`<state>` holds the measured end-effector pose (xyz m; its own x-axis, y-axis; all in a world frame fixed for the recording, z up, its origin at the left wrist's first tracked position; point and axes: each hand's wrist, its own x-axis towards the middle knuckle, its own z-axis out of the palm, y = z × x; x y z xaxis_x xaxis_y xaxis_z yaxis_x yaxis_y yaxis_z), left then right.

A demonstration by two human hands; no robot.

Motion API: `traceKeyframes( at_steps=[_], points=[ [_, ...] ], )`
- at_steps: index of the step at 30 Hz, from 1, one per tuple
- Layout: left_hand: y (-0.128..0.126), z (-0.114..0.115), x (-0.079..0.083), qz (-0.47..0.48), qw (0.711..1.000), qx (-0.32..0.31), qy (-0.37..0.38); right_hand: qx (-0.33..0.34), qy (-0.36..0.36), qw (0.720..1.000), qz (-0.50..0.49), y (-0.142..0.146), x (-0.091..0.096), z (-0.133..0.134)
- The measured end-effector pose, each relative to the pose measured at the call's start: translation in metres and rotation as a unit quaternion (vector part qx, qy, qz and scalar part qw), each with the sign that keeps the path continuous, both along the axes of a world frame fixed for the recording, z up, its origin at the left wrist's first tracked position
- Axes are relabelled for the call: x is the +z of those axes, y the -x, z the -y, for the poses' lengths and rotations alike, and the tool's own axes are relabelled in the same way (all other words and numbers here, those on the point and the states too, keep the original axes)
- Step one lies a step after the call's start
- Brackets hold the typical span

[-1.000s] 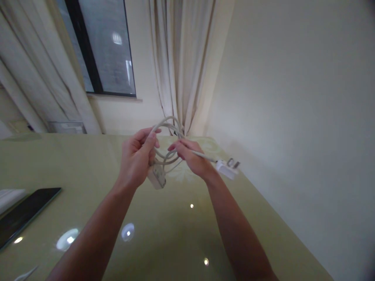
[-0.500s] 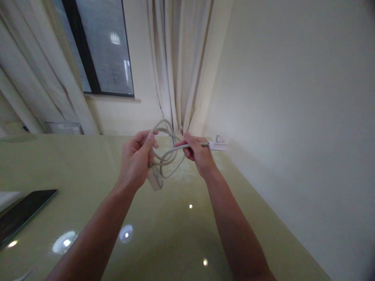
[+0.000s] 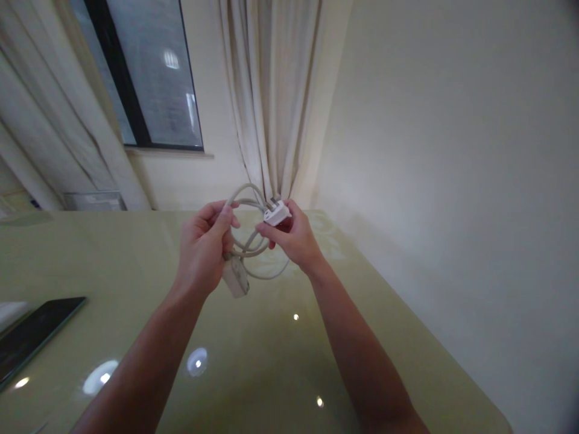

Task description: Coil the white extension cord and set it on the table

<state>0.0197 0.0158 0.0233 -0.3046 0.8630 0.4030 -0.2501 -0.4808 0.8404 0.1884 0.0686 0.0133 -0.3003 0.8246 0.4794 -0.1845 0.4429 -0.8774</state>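
Head camera, mid-frame: the left hand (image 3: 205, 241) pinches a coiled, pale-grey round cable (image 3: 248, 185); the right hand (image 3: 296, 238) pinches a white plastic plug (image 3: 277, 213), prongs toward upper left.

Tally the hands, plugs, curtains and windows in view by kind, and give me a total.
Hands: 2, left hand and right hand
Plugs: 1, a white plug
Curtains: 2, left curtain and right curtain
Windows: 1, a dark-framed window
Total: 6

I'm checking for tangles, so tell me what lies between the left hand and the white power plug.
In the head view, loops of the pale power cord cross the gap between the left hand and the white power plug.
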Motion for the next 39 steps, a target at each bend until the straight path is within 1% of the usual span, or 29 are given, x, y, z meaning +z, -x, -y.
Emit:
traceKeyframes(
  at_steps=[1,3,5,8,11,14,17,18,19,20,21,22,23,24,25,26,27,30,32,35,36,37,39],
  points=[
    [-0.001,0.000,0.000,0.002,1.000,0.001,-0.002,-0.017,-0.015,0.999,0.026,0.001,-0.002,-0.001],
    [-0.002,0.001,0.001,0.003,1.000,0.005,-0.007,-0.029,-0.041,0.995,0.090,0.003,-0.005,0.000],
    [-0.002,0.001,0.001,0.005,1.000,0.008,-0.009,-0.020,-0.059,0.987,0.151,0.003,-0.005,0.003],
    [-0.003,0.003,0.001,0.006,1.000,0.004,-0.011,-0.007,-0.086,0.973,0.216,0.005,-0.004,0.009],
    [-0.002,0.005,0.000,-0.033,0.999,0.000,-0.021,0.003,-0.097,0.963,0.252,0.008,-0.005,0.013],
    [0.001,0.006,-0.001,-0.074,0.997,0.007,-0.033,0.040,-0.070,0.965,0.251,0.007,-0.008,0.010],
    [0.004,0.004,-0.002,-0.082,0.996,0.012,-0.039,0.112,0.005,0.972,0.205,0.003,-0.009,0.005],
    [0.005,0.004,-0.002,-0.083,0.996,0.015,-0.042,0.126,0.028,0.973,0.189,0.003,-0.009,0.004],
    [0.005,0.004,-0.002,-0.085,0.995,0.019,-0.046,0.119,0.040,0.975,0.181,0.003,-0.008,0.003],
    [0.004,0.004,-0.002,-0.085,0.995,0.023,-0.050,0.088,0.034,0.978,0.186,0.004,-0.008,0.004],
    [0.003,0.005,-0.002,-0.086,0.994,0.028,-0.055,0.035,0.012,0.978,0.205,0.005,-0.008,0.005],
    [0.002,0.005,-0.002,-0.089,0.994,0.036,-0.062,-0.028,-0.021,0.972,0.232,0.007,-0.008,0.006],
    [0.001,0.006,-0.002,-0.093,0.992,0.044,-0.067,-0.088,-0.055,0.960,0.262,0.010,-0.007,0.008],
    [0.000,0.007,-0.002,-0.097,0.991,0.053,-0.072,-0.131,-0.083,0.945,0.289,0.012,-0.006,0.010],
    [-0.001,0.007,-0.002,-0.102,0.990,0.060,-0.076,-0.153,-0.100,0.933,0.310,0.013,-0.006,0.012],
    [-0.001,0.008,-0.002,-0.107,0.989,0.068,-0.079,-0.153,-0.106,0.929,0.321,0.015,-0.005,0.014],
    [-0.001,0.008,-0.003,-0.112,0.987,0.075,-0.082,-0.139,-0.107,0.930,0.322,0.015,-0.005,0.015],
    [0.002,0.007,-0.004,-0.132,0.981,0.109,-0.092,-0.073,-0.108,0.946,0.298,0.015,-0.005,0.013],
    [0.004,0.005,-0.004,-0.160,0.968,0.162,-0.102,-0.057,-0.113,0.951,0.280,0.015,-0.007,0.011],
    [0.007,0.001,-0.005,-0.209,0.941,0.244,-0.104,-0.065,-0.110,0.956,0.264,0.016,-0.011,0.008],
    [0.008,-0.001,-0.005,-0.217,0.938,0.253,-0.100,-0.072,-0.107,0.957,0.261,0.016,-0.011,0.008],
    [0.009,-0.003,-0.006,-0.215,0.941,0.246,-0.091,-0.079,-0.106,0.956,0.260,0.016,-0.011,0.008],
    [0.013,-0.008,-0.007,-0.179,0.961,0.201,-0.064,-0.089,-0.112,0.954,0.263,0.015,-0.010,0.011]
  ],
)
